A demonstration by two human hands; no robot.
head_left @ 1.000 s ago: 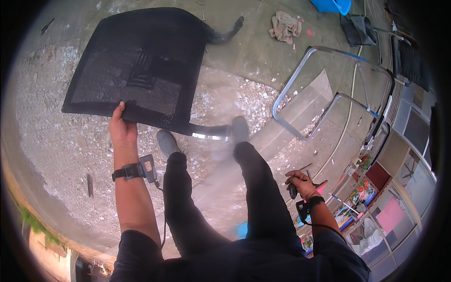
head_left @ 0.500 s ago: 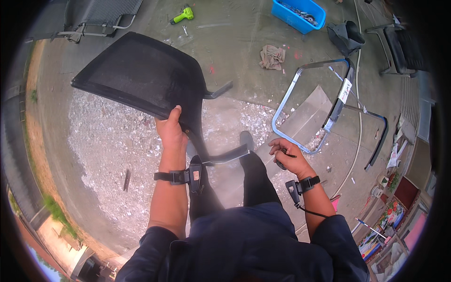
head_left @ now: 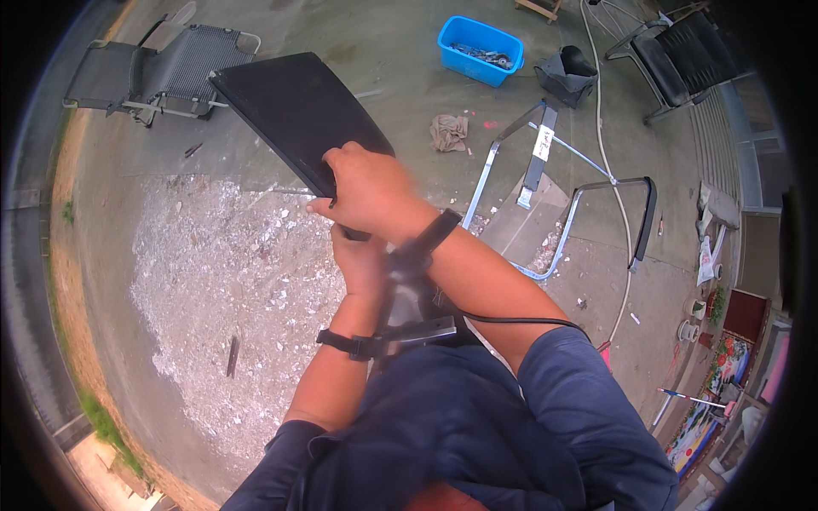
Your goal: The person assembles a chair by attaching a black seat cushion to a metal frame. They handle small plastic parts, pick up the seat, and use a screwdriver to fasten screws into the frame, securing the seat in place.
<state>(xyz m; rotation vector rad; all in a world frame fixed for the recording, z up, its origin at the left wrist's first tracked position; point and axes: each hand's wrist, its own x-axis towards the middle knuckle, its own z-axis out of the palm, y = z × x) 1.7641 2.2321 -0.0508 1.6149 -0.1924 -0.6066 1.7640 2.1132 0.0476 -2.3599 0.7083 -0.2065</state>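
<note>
Black mesh chair seat (head_left: pixel 294 115), stiff, light, bulky: right hand (head_left: pixel 366 187) clamps near edge; left hand (head_left: pixel 360 260) grips beneath; hold at rim.

Both hands grip the near end of a black mesh chair back (head_left: pixel 294 115), which tilts up and away from the person. The right hand (head_left: pixel 371 189) closes over its lower edge from above; the left hand (head_left: pixel 360 260) clasps just beneath it. Beyond the chair back lies a folded grey lounger (head_left: pixel 162 72). To its right, on the concrete, sit a crumpled rag (head_left: pixel 449 132), a chrome chair frame (head_left: pixel 554 183) and, farther off, a blue bin (head_left: pixel 480 49).
</note>
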